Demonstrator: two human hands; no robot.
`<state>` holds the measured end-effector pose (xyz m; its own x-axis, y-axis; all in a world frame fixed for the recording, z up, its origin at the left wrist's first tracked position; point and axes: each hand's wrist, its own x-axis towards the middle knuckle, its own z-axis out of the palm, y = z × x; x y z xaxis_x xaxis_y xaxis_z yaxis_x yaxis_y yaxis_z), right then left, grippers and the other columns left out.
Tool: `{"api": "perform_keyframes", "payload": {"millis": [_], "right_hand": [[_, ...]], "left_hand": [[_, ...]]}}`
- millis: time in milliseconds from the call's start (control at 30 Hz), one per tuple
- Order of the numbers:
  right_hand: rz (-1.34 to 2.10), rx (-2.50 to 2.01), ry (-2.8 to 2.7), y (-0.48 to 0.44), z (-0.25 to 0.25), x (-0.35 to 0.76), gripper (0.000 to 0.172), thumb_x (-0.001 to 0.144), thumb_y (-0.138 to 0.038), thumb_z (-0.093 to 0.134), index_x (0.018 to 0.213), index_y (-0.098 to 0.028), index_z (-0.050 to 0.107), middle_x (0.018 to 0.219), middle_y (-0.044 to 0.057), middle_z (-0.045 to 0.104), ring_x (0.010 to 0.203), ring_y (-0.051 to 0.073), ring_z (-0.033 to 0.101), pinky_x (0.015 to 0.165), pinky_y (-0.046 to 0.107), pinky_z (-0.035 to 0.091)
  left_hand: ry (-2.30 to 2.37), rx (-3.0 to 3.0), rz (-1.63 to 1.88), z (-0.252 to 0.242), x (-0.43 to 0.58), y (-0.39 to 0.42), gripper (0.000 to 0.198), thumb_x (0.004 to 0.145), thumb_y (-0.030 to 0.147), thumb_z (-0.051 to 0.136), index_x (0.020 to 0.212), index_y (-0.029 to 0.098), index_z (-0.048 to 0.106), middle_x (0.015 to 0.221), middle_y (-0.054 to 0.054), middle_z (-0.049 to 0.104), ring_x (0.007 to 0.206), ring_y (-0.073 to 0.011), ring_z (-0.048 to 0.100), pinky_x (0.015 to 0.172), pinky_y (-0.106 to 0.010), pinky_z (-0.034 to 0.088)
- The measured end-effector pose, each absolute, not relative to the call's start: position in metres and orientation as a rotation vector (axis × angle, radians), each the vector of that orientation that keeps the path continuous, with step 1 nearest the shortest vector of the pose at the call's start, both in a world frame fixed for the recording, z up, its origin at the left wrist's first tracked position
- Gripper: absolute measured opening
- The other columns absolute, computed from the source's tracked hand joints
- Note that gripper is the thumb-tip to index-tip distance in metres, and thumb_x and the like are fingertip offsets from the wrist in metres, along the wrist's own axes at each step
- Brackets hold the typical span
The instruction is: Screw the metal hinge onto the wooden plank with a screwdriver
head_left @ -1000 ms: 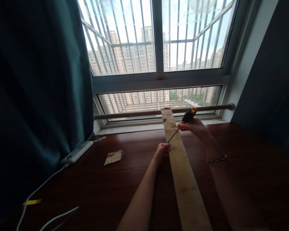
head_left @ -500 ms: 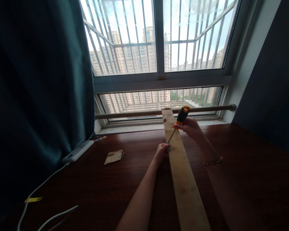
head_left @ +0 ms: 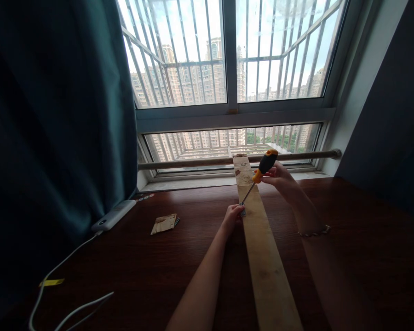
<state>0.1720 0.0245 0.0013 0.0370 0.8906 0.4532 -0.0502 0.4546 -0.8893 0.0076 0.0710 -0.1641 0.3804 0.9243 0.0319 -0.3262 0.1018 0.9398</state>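
Observation:
A long wooden board point(head_left: 267, 257) runs away from me toward the window. On its left edge sits a small metal bracket point(head_left: 243, 212), pinched by the fingers of my left hand point(head_left: 232, 215). My right hand point(head_left: 279, 178) grips a screwdriver point(head_left: 266, 162) by the lower part of its black and yellow handle. The screwdriver leans, handle up and to the right, with its shaft reaching down to the bracket. Its very tip and any screw under it are too small to make out.
On the dark red-brown tabletop point(head_left: 131, 257), a small wood piece point(head_left: 163, 224) lies left of the board, with metal bits at its edge. Farther left are a white power strip point(head_left: 114, 215), its white cable point(head_left: 67, 259) and a yellow strip point(head_left: 51, 282). A rail point(head_left: 193, 162) crosses before the window.
The screwdriver handle has tilted further right, and my right hand has shifted slightly right with its fingers loosened around the handle. My left hand stays at the bracket. The view has shifted slightly.

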Motion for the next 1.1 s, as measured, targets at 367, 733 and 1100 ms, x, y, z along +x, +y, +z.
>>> {"api": "perform_keyframes", "payload": {"millis": [367,733,1100], "right_hand": [[0.59,-1.026,-1.252,0.032,-0.006,0.17,0.049,0.049,-0.034,0.078,0.084,-0.019,0.046,0.082,0.003,0.061,0.079,0.024,0.062,0.071,0.037,0.052],[0.721,-0.98,-1.368,0.006,0.013,0.172,0.05,0.047,-0.033,0.081,0.081,-0.019,0.048,0.083,0.006,0.066,0.083,0.028,0.064,0.074,0.044,0.054],[0.724,-1.062,-1.424,-0.005,0.017,0.167,0.045,0.049,-0.024,0.079,0.083,-0.017,0.051,0.082,0.006,0.066,0.082,0.029,0.065,0.069,0.042,0.057]], "left_hand": [[0.721,1.087,1.034,-0.163,0.008,0.072,0.027,0.061,0.036,0.063,0.068,0.01,0.062,0.062,-0.004,0.058,0.053,-0.0102,0.051,0.05,-0.022,0.038],[0.708,1.095,0.998,-0.163,0.008,0.074,0.026,0.061,0.036,0.062,0.061,0.012,0.055,0.05,0.002,0.049,0.038,-0.0058,0.042,0.037,-0.019,0.028],[0.623,1.109,0.962,-0.161,0.008,0.071,0.025,0.068,0.037,0.057,0.062,0.013,0.051,0.047,0.004,0.044,0.031,-0.004,0.034,0.03,-0.018,0.018]]}}
